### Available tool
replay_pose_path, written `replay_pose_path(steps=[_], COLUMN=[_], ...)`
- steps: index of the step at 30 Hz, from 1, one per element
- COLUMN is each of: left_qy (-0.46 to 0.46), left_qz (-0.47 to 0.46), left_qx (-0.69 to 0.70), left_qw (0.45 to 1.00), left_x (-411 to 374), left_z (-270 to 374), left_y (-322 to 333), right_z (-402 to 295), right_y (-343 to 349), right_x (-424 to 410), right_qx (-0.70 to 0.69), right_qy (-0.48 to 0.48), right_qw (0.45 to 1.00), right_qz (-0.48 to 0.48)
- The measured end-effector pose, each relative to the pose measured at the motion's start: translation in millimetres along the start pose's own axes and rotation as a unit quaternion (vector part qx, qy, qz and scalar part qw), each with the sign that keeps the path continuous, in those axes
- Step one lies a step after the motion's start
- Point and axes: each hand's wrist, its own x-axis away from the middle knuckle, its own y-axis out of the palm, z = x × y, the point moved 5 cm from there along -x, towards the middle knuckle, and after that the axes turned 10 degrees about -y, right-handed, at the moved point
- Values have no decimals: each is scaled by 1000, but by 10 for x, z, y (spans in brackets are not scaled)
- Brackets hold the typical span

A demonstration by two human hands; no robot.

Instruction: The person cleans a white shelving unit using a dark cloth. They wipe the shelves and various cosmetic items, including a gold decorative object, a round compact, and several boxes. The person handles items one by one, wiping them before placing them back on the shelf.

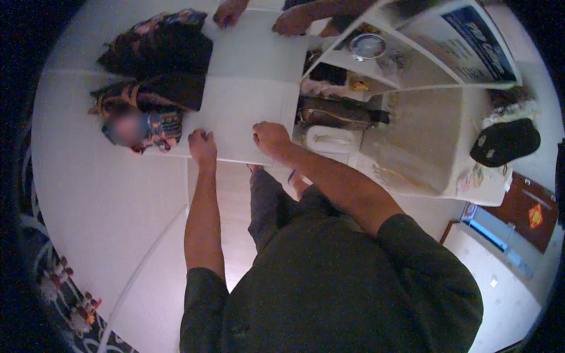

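Note:
My left hand (202,142) has its fingers curled, close to the front edge of a white tabletop (242,106). Level with it, to the right, my right hand (270,136) is also curled over the white surface. I cannot tell whether anything thin lies inside either hand. A dark garment with colourful patterning (174,95) lies left of my hands; a blurred round patch hides part of it. Farther up, two hands (291,23) and a similar dark garment shape (163,46) seem to be a reflection, though the picture does not settle it.
At the right stand shelves with a round clock-like object (367,46), dark folded cloth (335,112) and a white container (331,139). Beyond are a framed panel bearing writing (479,39) and a black cap (505,142). Patterned fabric (66,287) borders the lower left.

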Motion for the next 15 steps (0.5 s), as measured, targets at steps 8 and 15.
replay_pose_path(steps=[8,15], left_qy=[-44,-61], left_qz=[4,17], left_qx=[79,148], left_qw=[996,987], left_x=[-20,-47], left_z=[-96,-522], left_y=[2,232], right_z=[335,841], right_y=[-1679,-2703], right_x=[660,347], right_qx=[-78,1], right_qy=[126,92], right_qw=[944,920], right_qz=[295,382])
